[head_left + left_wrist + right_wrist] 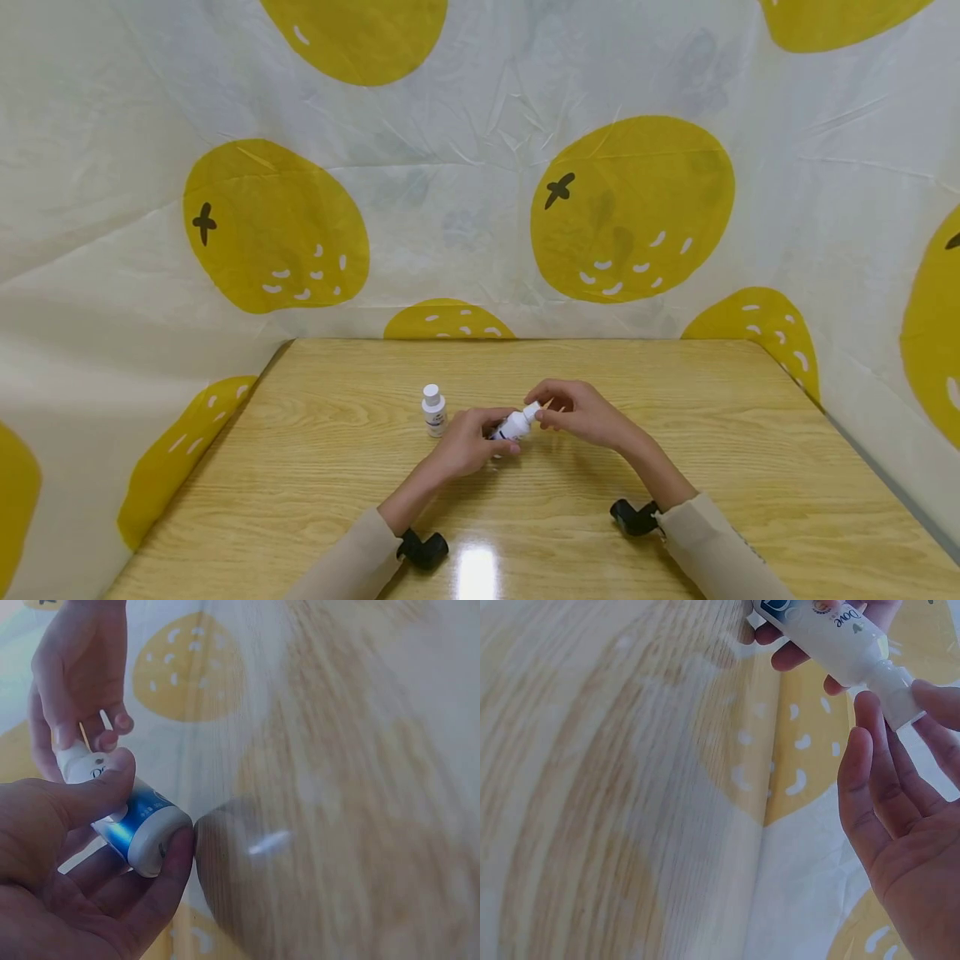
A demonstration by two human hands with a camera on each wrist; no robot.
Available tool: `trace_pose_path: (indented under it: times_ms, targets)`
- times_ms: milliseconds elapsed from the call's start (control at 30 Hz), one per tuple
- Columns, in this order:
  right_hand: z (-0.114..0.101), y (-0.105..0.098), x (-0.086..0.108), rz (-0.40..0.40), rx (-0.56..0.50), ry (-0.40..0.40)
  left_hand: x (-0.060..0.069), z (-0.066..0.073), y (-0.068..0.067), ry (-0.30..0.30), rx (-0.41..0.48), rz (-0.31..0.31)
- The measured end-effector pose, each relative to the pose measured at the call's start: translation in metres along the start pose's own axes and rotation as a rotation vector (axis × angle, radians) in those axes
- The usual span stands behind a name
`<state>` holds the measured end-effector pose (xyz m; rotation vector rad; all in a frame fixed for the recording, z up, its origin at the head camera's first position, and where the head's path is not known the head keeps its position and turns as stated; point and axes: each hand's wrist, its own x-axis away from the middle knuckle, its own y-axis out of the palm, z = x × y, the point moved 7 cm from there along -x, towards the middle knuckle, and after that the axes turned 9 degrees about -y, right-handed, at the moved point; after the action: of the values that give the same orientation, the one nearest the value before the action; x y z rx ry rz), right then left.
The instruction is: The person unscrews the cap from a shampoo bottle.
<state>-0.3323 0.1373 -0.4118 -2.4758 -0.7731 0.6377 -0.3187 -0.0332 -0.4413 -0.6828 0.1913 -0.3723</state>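
A small white bottle [514, 426] with a blue label lies tilted in my left hand [471, 442], whose fingers and thumb grip its body. In the right wrist view the word Dove shows on the bottle [832, 641]. My right hand [581, 414] pinches the bottle's white cap [900, 697] between thumb and fingers. The cap is on the bottle's neck, pointing up and to the right in the head view. A second white bottle [434, 412] with a white cap stands upright on the table, just left of my left hand.
The wooden table [360, 375] reaches back to a hanging white cloth [450, 208] printed with yellow fruit. Cloth also hangs along the left and right sides. A black wrist device [423, 551] is on my left wrist, another [634, 517] on the right.
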Motion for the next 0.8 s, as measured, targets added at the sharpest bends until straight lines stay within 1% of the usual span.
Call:
trace_pose_path:
  times_ms: [167,367,467,600,800]
  targets:
    - [-0.0020,0.0003,-0.0003,-0.006,-0.003,-0.014,0.0003,0.0003,-0.0006,0.001,-0.001,0.003]
    - [0.0012,-0.0010,0.0011,0.016,0.003,0.048,-0.0004,-0.0004,0.0000,-0.005,0.000,-0.001]
    - [0.0019,-0.0019,0.0016,0.025,-0.005,0.065,-0.0008,-0.0008,0.0001,-0.010,0.000,-0.001]
    - [-0.0001,-0.0023,0.0014,0.014,-0.004,0.041,-0.0015,-0.0012,0.0001,-0.009,-0.003,0.003]
    - [-0.0024,-0.0028,0.0006,-0.014,0.010,-0.019,-0.0016,-0.0022,0.0005,-0.013,-0.003,0.001]
